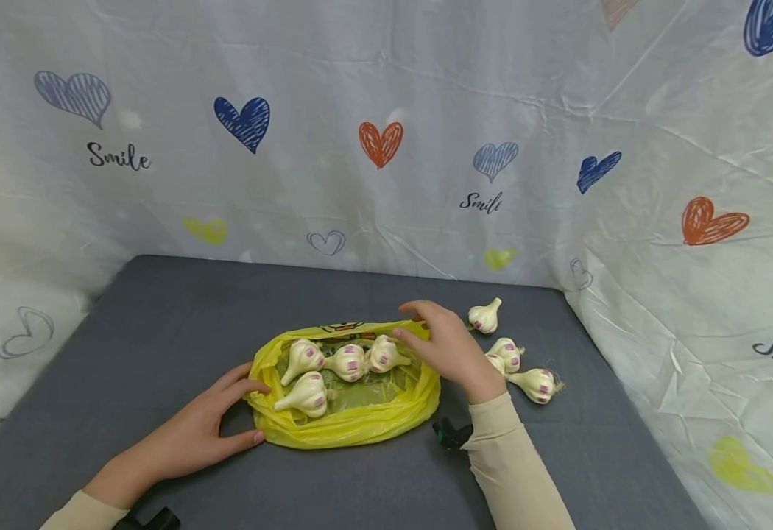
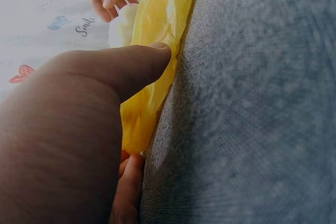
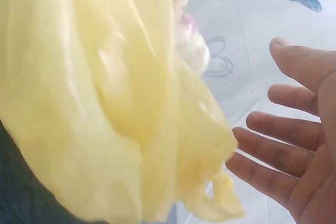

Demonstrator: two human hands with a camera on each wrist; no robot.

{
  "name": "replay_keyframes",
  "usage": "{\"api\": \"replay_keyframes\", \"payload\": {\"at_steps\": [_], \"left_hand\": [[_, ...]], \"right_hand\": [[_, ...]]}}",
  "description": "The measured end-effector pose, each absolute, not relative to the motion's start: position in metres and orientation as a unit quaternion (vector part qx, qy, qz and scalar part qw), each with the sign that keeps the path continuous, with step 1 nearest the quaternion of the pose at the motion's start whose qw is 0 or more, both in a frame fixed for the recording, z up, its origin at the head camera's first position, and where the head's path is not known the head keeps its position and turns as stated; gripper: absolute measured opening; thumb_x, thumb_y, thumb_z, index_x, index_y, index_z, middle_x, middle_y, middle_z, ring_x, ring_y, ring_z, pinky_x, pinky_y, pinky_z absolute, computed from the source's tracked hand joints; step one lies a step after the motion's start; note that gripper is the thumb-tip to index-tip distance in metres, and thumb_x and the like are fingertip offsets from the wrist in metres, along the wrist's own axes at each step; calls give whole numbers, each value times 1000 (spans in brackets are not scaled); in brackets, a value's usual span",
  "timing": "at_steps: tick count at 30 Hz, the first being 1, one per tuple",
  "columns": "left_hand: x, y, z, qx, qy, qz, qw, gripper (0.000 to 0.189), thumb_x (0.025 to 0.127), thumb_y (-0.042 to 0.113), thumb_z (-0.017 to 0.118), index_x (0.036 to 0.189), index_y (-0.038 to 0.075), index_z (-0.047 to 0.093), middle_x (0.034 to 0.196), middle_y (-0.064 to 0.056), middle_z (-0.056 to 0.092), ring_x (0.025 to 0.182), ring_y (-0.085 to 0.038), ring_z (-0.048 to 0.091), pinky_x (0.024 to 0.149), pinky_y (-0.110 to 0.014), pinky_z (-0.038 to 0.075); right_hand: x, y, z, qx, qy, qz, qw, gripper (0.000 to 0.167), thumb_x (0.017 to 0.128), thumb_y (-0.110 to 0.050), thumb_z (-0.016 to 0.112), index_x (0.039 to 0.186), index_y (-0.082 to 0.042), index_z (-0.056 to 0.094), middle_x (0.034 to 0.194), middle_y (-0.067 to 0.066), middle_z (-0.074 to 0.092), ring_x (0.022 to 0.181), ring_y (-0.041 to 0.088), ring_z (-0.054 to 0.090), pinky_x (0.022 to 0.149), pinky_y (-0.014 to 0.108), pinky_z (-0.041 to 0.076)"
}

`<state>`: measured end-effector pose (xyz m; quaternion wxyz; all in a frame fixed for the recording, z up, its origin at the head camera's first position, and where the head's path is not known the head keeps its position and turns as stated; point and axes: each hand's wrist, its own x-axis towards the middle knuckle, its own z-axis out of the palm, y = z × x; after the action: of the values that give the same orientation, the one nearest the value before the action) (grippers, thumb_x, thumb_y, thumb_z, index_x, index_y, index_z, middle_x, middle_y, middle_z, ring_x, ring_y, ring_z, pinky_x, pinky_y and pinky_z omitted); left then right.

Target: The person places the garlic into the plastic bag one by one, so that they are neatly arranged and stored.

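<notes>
A yellow plastic bag (image 1: 347, 436) lies on the table with its mouth spread wide and its rim rolled outward. Several garlic bulbs (image 1: 310, 396) with purple marks sit inside it. At the bag's left side, my left hand (image 1: 191, 427) touches the rim with extended fingers and thumb; in the left wrist view its thumb (image 2: 142, 64) rests against the plastic. Over the right end of the bag is my right hand (image 1: 453, 346), its fingers spread and holding nothing, as the right wrist view shows. More garlic bulbs (image 1: 537, 385) lie on the table beyond the right hand.
The table (image 1: 181, 316) has a dark grey cloth surface. One loose garlic bulb (image 1: 484, 316) lies farther back than the others at the right. A white curtain (image 1: 333, 184) printed with hearts hangs behind the table and along its sides.
</notes>
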<state>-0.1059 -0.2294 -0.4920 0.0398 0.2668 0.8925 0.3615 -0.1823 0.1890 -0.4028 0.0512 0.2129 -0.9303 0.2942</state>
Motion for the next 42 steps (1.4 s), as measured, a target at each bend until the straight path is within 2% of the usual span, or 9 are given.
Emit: {"api": "replay_keyframes", "payload": {"at_steps": [8, 17, 24, 34, 42], "left_hand": [[-106, -230, -493, 268, 893, 359, 35, 59, 98, 64, 75, 147, 36, 59, 172, -16, 34, 153, -49, 42, 105, -71, 48], [-107, -230, -493, 269, 893, 359, 33, 59, 98, 64, 75, 147, 35, 60, 172, -18, 35, 152, -49, 43, 105, -71, 48], [-106, -231, -492, 270, 893, 359, 32, 57, 98, 62, 76, 146, 35, 60, 172, -17, 35, 152, -49, 42, 105, -71, 48], [-105, -230, -494, 269, 892, 361, 30, 58, 98, 63, 77, 146, 36, 60, 171, -17, 36, 152, -49, 42, 105, -71, 48], [-106, -230, -493, 272, 894, 355, 25, 56, 98, 60, 78, 146, 36, 60, 171, -15, 37, 152, -47, 44, 104, -69, 49]], "right_hand": [[-185, 210, -397, 192, -924, 321, 78, 45, 108, -38, 73, 144, -12, 67, 141, 9, 68, 124, 35, 69, 102, 57, 57], [-187, 230, -395, 153, -929, 318, 108, 48, 109, -41, 72, 148, -14, 64, 150, 10, 62, 123, 38, 68, 101, 56, 57], [-191, 245, -400, 131, -930, 320, 124, 50, 110, -41, 70, 150, -13, 62, 160, 13, 54, 131, 42, 62, 107, 60, 52], [-196, 259, -409, 109, -930, 317, 151, 54, 110, -43, 68, 149, -6, 62, 164, 19, 48, 150, 42, 46, 118, 65, 39], [-198, 267, -414, 74, -931, 324, 149, 59, 111, -46, 67, 151, -3, 60, 171, 23, 34, 154, 49, 38, 119, 70, 36]]}}
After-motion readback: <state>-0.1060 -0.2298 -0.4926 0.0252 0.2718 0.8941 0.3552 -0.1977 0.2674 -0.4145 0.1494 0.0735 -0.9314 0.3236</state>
